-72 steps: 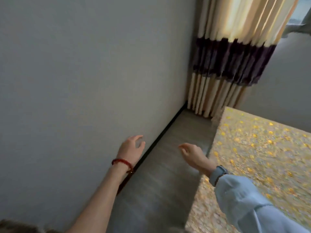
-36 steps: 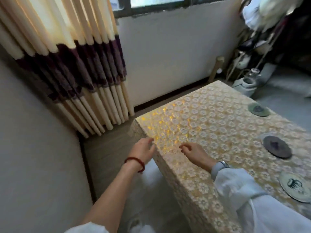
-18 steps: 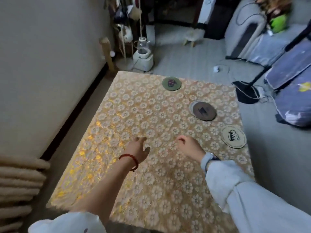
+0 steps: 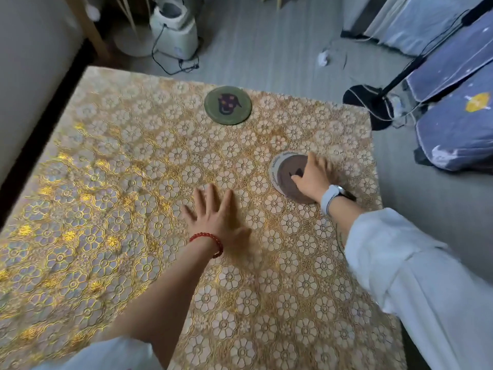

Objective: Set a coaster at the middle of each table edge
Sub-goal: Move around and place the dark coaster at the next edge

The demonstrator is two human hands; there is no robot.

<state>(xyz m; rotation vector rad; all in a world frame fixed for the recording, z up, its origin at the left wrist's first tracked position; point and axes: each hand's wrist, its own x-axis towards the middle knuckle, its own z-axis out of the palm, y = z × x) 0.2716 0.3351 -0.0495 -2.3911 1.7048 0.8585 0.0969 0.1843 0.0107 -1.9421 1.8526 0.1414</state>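
The table (image 4: pixel 128 188) wears a gold flower-patterned cloth. A green round coaster (image 4: pixel 228 105) lies near the middle of the far edge. Toward the right edge a brown coaster (image 4: pixel 286 181) sits stacked on a white coaster (image 4: pixel 273 172), of which only the left rim shows. My right hand (image 4: pixel 314 177) rests on the brown coaster, fingers curled over its right rim and thumb on its face. My left hand (image 4: pixel 213 216), with a red bead bracelet, lies flat on the cloth at the table's middle, fingers spread and holding nothing.
A grey wall (image 4: pixel 24 62) runs close along the table's left side. Beyond the far edge stand a white appliance with a cable (image 4: pixel 174 28) and a wooden post (image 4: pixel 85 25). A black stand base (image 4: pixel 369 105) and blue bedding (image 4: pixel 453 108) are on the floor to the right.
The view swung from the wall and curtain round to the table. My right hand reached out onto the brown coaster, and my left hand settled flat on the cloth.
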